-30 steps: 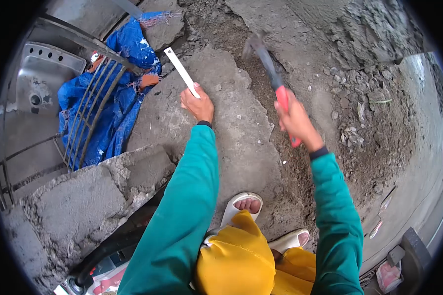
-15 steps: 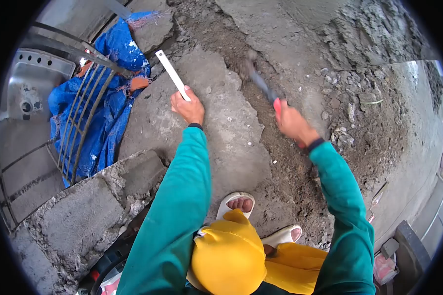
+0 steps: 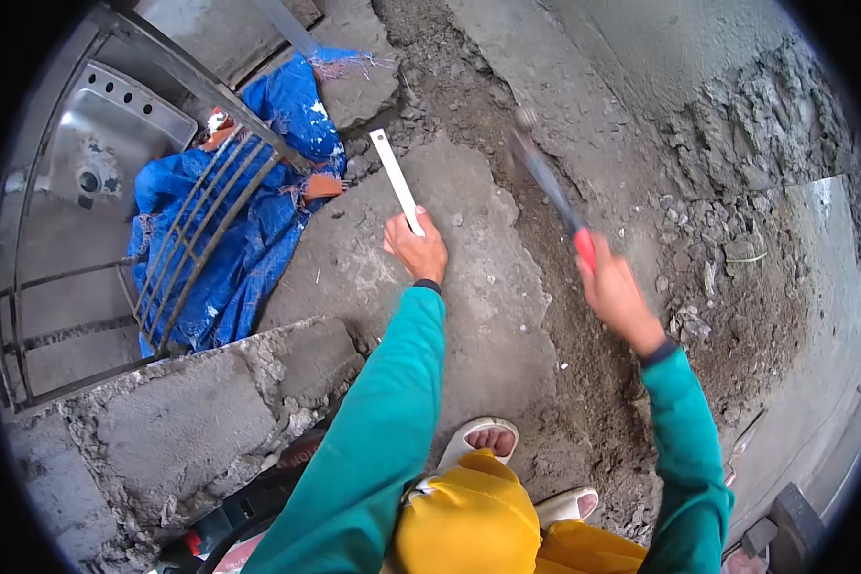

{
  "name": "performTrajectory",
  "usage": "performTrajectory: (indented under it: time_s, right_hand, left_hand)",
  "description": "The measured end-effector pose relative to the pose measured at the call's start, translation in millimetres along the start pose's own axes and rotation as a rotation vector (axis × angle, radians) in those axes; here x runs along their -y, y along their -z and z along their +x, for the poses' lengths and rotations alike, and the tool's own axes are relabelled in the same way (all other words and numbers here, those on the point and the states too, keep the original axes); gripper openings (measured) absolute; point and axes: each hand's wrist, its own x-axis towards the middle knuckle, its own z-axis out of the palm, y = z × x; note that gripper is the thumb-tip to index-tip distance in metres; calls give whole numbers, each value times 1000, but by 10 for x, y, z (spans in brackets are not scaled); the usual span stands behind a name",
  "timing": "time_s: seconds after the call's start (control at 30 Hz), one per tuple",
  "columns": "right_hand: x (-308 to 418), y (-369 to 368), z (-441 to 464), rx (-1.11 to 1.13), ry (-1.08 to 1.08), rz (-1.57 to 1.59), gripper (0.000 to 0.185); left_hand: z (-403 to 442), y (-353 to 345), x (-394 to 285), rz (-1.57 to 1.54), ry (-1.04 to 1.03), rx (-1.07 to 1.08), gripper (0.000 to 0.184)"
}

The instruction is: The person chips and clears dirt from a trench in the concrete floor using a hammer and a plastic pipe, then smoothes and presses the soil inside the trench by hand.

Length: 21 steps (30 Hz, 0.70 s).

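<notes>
My left hand [image 3: 419,249] is closed around the lower end of a narrow flat white strip [image 3: 393,175] with a small hole near its top. The strip points away from me, above a broken concrete slab [image 3: 469,249]. To the right, my right hand [image 3: 620,295] grips a hammer [image 3: 551,185] by its red handle. Its metal shaft reaches up and left, and the slightly blurred head hangs over the strip of bare soil beside the slab. The hammer and the white strip are apart.
A blue tarp [image 3: 230,230] lies at left with a metal grille [image 3: 196,239] over it, near a steel sink [image 3: 115,143]. A concrete block wall [image 3: 182,407] runs at lower left. Rubble [image 3: 698,249] and rough wet-looking cement [image 3: 765,124] lie at right. My sandalled feet stand below.
The whole view has shifted, so the scene sits farther right and lower. Both hands keep their holds; the hammer looks less blurred than before.
</notes>
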Motion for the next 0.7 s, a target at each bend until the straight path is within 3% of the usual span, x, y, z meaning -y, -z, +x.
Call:
performTrajectory:
  time_s: [0.07,0.17,0.27,0.3,0.4,0.7]
  right_hand:
    - [22,-194,743,-98,89,111,32]
    - [171,-345,1540,181,-160,323,32]
    - [168,-547,1778,320,-298,164,31]
    - [-57,-751,1788,288,-222,-32,33]
    - [-259,-882,1490,237,-156,-174,39]
    - [-244,-660,240,241,-167,-234,58]
  left_hand:
    - [-42,22,12,29,37,42,23]
    - [-47,25,10,34,14,11,23]
    - [-65,-19,53,41,9,4,23]
    - [-56,-14,32,45,9,7,23]
    - [-43,-1,33,48,15,5,23]
    - [-33,19,-6,58,24,21,24]
